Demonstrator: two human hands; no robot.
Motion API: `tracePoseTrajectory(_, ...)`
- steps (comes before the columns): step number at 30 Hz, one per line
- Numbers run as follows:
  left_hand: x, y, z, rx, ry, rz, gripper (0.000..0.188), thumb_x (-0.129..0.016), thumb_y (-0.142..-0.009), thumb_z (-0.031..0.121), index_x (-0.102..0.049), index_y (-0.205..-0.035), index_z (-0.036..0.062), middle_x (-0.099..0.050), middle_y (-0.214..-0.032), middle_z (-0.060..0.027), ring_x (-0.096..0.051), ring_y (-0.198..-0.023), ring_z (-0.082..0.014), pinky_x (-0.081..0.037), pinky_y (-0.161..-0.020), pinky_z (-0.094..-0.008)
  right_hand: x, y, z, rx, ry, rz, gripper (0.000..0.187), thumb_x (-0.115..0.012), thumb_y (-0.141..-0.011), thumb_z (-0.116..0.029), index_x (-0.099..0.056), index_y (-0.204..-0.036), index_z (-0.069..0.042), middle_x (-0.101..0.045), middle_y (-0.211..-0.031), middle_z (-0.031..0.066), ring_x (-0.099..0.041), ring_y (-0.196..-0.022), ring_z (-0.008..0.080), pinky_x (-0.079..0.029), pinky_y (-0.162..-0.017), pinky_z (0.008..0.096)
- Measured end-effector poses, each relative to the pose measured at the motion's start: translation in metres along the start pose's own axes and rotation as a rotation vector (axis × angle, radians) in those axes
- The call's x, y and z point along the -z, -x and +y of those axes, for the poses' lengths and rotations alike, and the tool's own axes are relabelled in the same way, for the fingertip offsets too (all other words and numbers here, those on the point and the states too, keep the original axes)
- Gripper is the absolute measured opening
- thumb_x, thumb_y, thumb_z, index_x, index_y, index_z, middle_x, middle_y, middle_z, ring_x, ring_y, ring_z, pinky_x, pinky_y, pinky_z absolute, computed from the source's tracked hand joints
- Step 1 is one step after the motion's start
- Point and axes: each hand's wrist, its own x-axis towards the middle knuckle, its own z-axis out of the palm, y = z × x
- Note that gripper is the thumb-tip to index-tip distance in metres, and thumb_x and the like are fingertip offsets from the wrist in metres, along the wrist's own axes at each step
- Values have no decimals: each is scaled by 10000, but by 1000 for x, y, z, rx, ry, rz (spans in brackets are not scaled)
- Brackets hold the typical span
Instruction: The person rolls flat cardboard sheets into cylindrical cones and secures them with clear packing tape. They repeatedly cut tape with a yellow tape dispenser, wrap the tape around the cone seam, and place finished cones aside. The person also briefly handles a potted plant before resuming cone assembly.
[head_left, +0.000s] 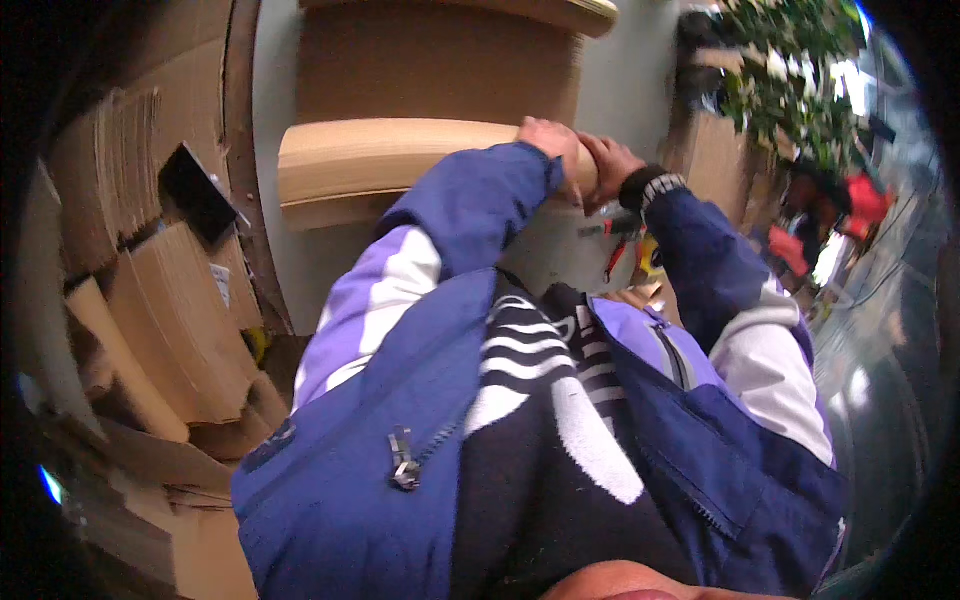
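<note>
A tan cardboard roll (370, 152) lies across the grey tabletop (640, 90), with ridged lines along its near side. My left hand (553, 148) is closed over the top of its right end. Right beside it, my right hand (610, 167) grips the same end from the right, close against the left. The undersides of both hands and some fingertips are hidden. Beyond the roll stretches a flat brown cardboard sheet (430, 75), and a second rolled cardboard edge (560, 12) shows at the top of the view.
Red-handled tools (617, 245) and a yellow object (650, 258) lie near my right forearm. Cardboard pieces (180, 320) and a black flat object (200, 195) stand at the left. Leafy plants (790, 90) and red items (865, 200) are at the far right.
</note>
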Motion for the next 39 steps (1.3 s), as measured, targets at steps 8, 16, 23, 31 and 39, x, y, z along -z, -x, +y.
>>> tracePoseTrajectory(8,-3,23,13,-6,-283,23,972,-916,-526,489,-502,-1266,13,-612,-1175,-184,-575,-1163,-340,-457,-980,-437,11,-12,-9,-58,-78,-138,1274,-973,-377,-332,-353,-1482,-201,-557,-1295,207,-559,-1196,385,-481,-1017,443)
tracePoseTrajectory(16,-56,60,22,33,-208,105,1100,-902,-507,460,-418,-1365,-27,-564,-1263,-221,-532,-1214,-370,-431,-1037,-426,-27,14,-27,-6,1,-101,1233,-969,-373,-355,-400,-1464,-274,-540,-1326,206,-560,-1176,438,-478,-1008,503)
tracePoseTrajectory(23,-88,63,49,222,-457,165,1264,-878,-497,535,-262,-1469,15,-392,-1434,-186,-365,-1360,-341,-301,-1132,-453,-47,24,-23,30,-89,86,893,-880,-578,-322,-499,-1377,-197,-566,-1298,179,-563,-1170,420,-491,-978,492)
tracePoseTrajectory(31,-87,62,45,206,-530,173,1220,-894,-492,504,-309,-1454,35,-424,-1419,-162,-394,-1341,-330,-309,-1118,-453,-151,105,44,115,-359,853,643,-784,-737,-199,-540,-1331,-146,-556,-1330,154,-526,-1240,345,-429,-1028,489)
tracePoseTrajectory(39,-78,58,47,197,-457,161,1177,-904,-511,454,-332,-1457,51,-446,-1423,-175,-418,-1337,-344,-345,-1116,-439,-213,118,127,-139,-56,683,525,-735,-798,-193,-575,-1294,-130,-557,-1340,86,-435,-1329,304,-288,-1127,519)
